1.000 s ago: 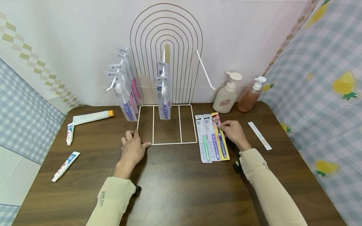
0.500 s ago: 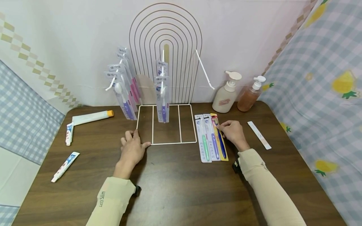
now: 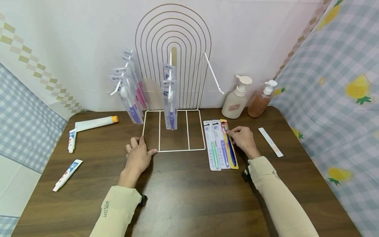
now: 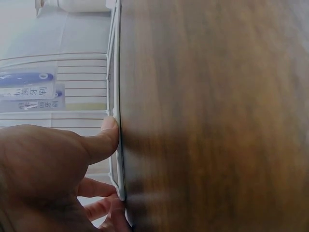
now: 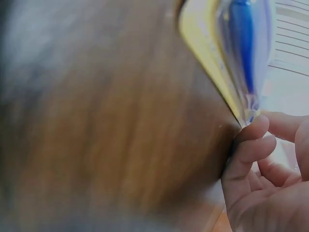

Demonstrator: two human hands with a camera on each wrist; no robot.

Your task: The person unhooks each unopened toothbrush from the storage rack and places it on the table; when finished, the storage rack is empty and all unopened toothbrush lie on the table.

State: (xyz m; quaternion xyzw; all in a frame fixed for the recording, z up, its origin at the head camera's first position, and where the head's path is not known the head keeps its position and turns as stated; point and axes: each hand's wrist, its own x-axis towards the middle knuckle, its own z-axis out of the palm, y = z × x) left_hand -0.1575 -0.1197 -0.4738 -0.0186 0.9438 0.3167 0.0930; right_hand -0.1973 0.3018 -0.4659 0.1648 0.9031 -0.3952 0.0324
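Note:
A white wire display rack (image 3: 189, 135) stands at the back of the table. My left hand (image 3: 138, 158) holds its front left corner; in the left wrist view the thumb (image 4: 104, 140) lies on the front wire and the fingers curl at the corner. To the rack's right, three packaged toothbrushes lie side by side: a green one (image 3: 214, 153), a purple one (image 3: 224, 149) and a blue one on yellow card (image 3: 232, 153). My right hand (image 3: 243, 140) pinches the right edge of the yellow-carded toothbrush pack, near its upper half. The right wrist view shows that pack (image 5: 244, 43) close up.
Packaged toothbrushes hang from the rack's left hook (image 3: 118, 86) and middle hook (image 3: 170, 61); the right hook (image 3: 214, 73) carries none. Behind the right hand stand a cream pump bottle (image 3: 234, 104) and an amber one (image 3: 260, 102). Toothpaste tubes (image 3: 94, 123) lie at left, a white strip (image 3: 270, 142) at right.
The yellow-carded pack has tilted slightly in my right hand's pinch. The front toothbrush pack on the middle hook has swung a little. My left hand stays at the rack's corner.

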